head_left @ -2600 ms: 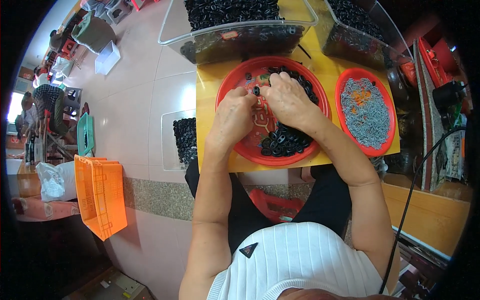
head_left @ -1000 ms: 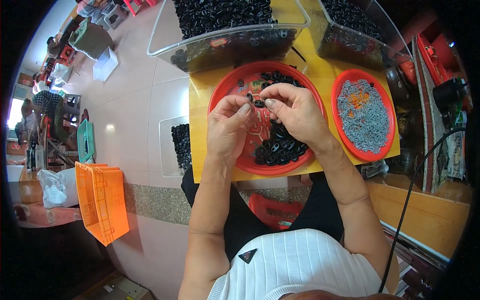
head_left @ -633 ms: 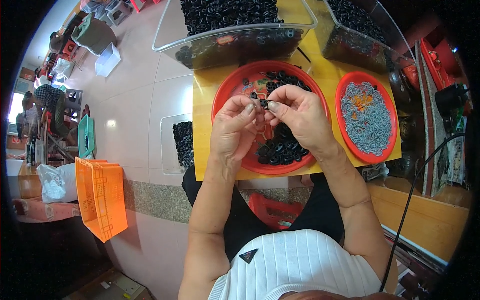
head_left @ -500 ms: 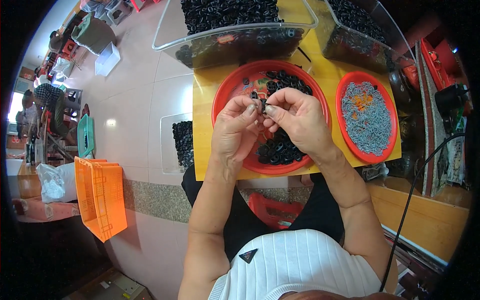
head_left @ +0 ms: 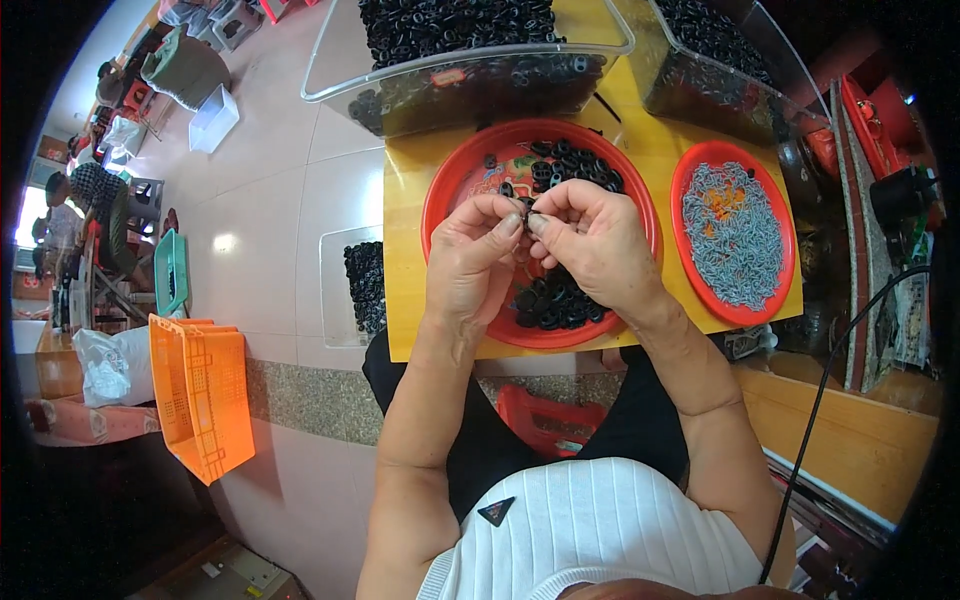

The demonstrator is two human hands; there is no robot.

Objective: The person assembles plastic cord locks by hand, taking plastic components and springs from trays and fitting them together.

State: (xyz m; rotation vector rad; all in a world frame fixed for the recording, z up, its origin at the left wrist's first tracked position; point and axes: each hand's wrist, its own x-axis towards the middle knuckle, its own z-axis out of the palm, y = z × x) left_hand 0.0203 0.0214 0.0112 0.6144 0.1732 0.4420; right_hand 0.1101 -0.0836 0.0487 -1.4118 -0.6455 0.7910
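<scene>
My left hand (head_left: 468, 262) and my right hand (head_left: 590, 243) meet fingertip to fingertip above a round red tray (head_left: 455, 190) that holds several small black rings (head_left: 552, 302). Both hands pinch a small black ring (head_left: 527, 212) between thumbs and forefingers. It is too small to tell whether another part is pressed against it. A smaller red tray (head_left: 688, 172) to the right holds a heap of small grey metal pieces (head_left: 735, 235) with a few orange bits. Both trays rest on a yellow table (head_left: 405, 270).
Two clear plastic bins of black rings stand at the table's far edge, one (head_left: 470, 60) in the middle and one (head_left: 715, 60) at the right. A clear tray of black rings (head_left: 362, 285) lies on the floor at left. An orange crate (head_left: 200, 390) stands further left, with a seated person (head_left: 95, 215) beyond.
Both hands rose from the ring pile in the red tray and came together, fingertips closing on a small black ring above the tray's middle.
</scene>
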